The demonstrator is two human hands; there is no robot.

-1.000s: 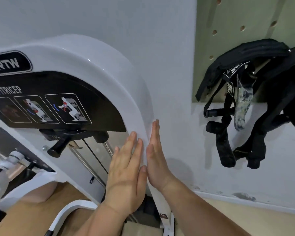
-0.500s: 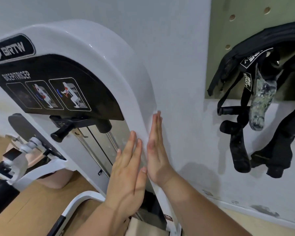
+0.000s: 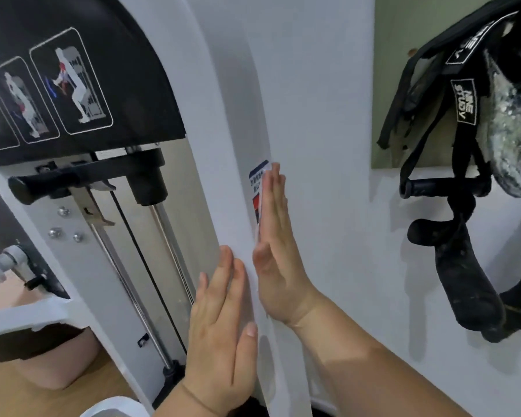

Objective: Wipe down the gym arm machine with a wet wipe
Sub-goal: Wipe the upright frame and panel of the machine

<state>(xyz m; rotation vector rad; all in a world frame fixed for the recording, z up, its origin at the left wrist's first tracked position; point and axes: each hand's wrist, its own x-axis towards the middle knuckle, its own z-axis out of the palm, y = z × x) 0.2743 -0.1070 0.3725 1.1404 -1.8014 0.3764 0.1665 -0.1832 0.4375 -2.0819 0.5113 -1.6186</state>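
Observation:
The gym arm machine's white curved shroud [image 3: 223,115] fills the left and middle of the view, with a black exercise diagram panel [image 3: 73,85] on it. My left hand [image 3: 223,335] lies flat on the front face of the shroud's right edge, fingers together, nothing visible under it. My right hand [image 3: 278,257] presses flat against the side of that same edge. A thin white strip, apparently the wet wipe [image 3: 261,206], shows along its fingers, over part of a blue and red sticker [image 3: 257,176].
Steel guide rods [image 3: 169,242] and a black pin handle [image 3: 42,185] sit inside the shroud. The white wall [image 3: 328,115] is just to the right. Black straps and handles [image 3: 463,251] hang from a green pegboard [image 3: 403,85]. Wooden floor [image 3: 42,398] shows below.
The view has come closer to the machine. Both hands have slid down the shroud's edge, below the black panel, and the sticker now shows beside my right fingers.

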